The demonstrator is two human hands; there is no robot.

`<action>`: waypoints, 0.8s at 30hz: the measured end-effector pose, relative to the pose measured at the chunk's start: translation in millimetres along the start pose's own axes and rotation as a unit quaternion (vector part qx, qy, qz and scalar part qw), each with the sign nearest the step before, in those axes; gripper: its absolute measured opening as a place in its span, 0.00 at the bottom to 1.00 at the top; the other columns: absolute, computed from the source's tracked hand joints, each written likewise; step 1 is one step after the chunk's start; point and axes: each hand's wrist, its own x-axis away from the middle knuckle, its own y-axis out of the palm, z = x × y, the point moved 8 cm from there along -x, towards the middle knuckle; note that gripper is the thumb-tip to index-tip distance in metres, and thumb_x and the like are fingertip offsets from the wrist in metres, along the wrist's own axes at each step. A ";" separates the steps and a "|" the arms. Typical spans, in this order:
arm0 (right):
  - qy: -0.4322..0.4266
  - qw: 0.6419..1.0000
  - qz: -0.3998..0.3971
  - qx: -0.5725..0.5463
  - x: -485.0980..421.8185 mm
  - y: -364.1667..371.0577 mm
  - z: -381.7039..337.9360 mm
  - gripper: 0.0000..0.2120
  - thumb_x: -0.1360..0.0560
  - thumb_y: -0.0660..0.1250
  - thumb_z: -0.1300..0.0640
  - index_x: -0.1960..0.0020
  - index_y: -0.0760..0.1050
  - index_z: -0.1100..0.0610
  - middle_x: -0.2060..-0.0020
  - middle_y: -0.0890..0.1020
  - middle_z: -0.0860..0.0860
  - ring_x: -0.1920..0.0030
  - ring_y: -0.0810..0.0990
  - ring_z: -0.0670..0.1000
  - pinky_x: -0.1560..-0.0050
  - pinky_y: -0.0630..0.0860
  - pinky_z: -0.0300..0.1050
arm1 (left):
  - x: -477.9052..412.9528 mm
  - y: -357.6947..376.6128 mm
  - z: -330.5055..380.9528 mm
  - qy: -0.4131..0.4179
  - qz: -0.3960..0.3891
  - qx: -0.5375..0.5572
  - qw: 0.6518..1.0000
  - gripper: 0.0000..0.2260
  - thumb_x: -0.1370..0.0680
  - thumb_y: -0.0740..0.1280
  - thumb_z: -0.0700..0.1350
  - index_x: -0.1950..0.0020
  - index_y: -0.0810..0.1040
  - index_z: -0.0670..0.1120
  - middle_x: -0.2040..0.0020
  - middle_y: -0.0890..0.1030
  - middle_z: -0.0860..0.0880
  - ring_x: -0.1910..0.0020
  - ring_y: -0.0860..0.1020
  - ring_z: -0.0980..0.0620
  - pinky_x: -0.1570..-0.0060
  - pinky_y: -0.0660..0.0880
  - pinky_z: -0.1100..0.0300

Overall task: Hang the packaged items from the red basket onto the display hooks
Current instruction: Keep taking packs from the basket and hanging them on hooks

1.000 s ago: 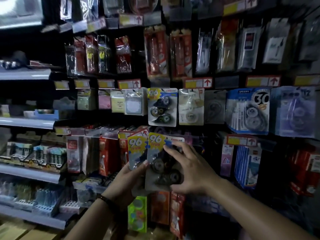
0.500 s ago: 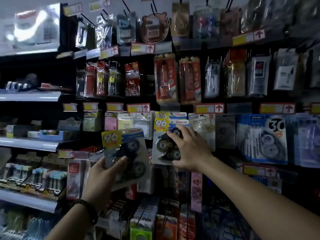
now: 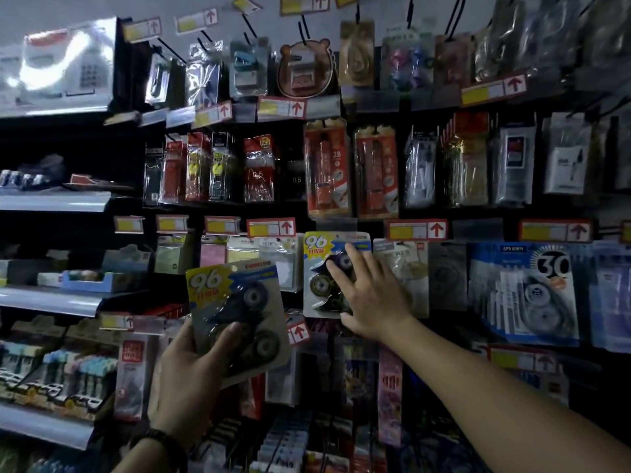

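Fingers (image 3: pixel 353 259) of your right hand (image 3: pixel 372 295) lie straight against the hung yellow-and-blue blister card of tape rollers (image 3: pixel 319 264). Lower left of that card, your left hand (image 3: pixel 187 373) grips a matching card (image 3: pixel 235 302), probably light, stiff, slick-fronted; pinch its cardboard edge near the hole.

2 tape packs (image 3: pixel 235 302) marked 96 show. Above hang 2 orange pencil packs (image 3: pixel 326 169); right, 1 blue pack (image 3: pixel 522 291).
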 end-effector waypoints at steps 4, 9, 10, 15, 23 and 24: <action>0.004 1.000 -0.008 -0.001 -8.9 0.2 2.1 0.52 0.35 0.77 0.38 0.17 0.61 0.52 0.20 0.60 0.66 0.27 0.66 0.68 0.28 0.69 0.66 | 2.3 7.2 1.1 0.009 -0.001 -0.005 1.000 0.14 0.26 0.77 0.49 0.41 0.85 0.49 0.48 0.90 0.48 0.48 0.89 0.48 0.46 0.84 0.45; 0.002 1.000 -0.012 0.003 -14.5 -4.1 0.4 0.52 0.34 0.73 0.35 0.16 0.59 0.51 0.21 0.60 0.65 0.26 0.64 0.67 0.28 0.69 0.64 | 0.7 11.6 -7.7 0.001 0.009 0.022 1.000 0.13 0.22 0.75 0.48 0.38 0.83 0.50 0.45 0.89 0.48 0.44 0.88 0.45 0.40 0.82 0.37; -0.001 1.000 -0.012 0.004 -14.9 -5.3 0.5 0.52 0.34 0.72 0.34 0.16 0.59 0.51 0.21 0.60 0.64 0.25 0.64 0.67 0.28 0.69 0.64 | 1.0 13.0 -7.5 0.001 0.009 0.024 1.000 0.12 0.20 0.73 0.47 0.37 0.82 0.50 0.44 0.89 0.47 0.43 0.88 0.45 0.39 0.82 0.36; -0.014 0.999 -0.033 -0.002 -16.6 -6.0 3.3 0.52 0.33 0.67 0.28 0.16 0.58 0.49 0.21 0.61 0.62 0.24 0.62 0.64 0.28 0.66 0.61 | 1.0 20.0 -6.4 -0.006 -0.004 0.019 1.000 0.10 0.18 0.71 0.45 0.36 0.82 0.49 0.44 0.89 0.47 0.43 0.87 0.45 0.38 0.81 0.37; 0.006 0.997 -0.076 0.018 -16.1 4.8 -3.8 0.47 0.27 0.76 0.48 0.16 0.54 0.52 0.18 0.50 0.66 0.23 0.59 0.68 0.24 0.63 0.63 | 0.3 36.4 -4.0 -0.019 -0.016 0.015 1.000 0.11 0.16 0.68 0.50 0.35 0.81 0.51 0.42 0.88 0.49 0.42 0.87 0.48 0.43 0.83 0.42; 0.009 0.997 -0.079 0.013 -14.6 6.0 -4.4 0.45 0.27 0.76 0.52 0.16 0.56 0.53 0.18 0.49 0.66 0.22 0.59 0.68 0.24 0.63 0.62 | -1.0 39.6 -6.3 -0.026 -0.018 0.014 0.999 0.11 0.16 0.68 0.50 0.35 0.81 0.51 0.41 0.88 0.48 0.41 0.86 0.47 0.41 0.83 0.39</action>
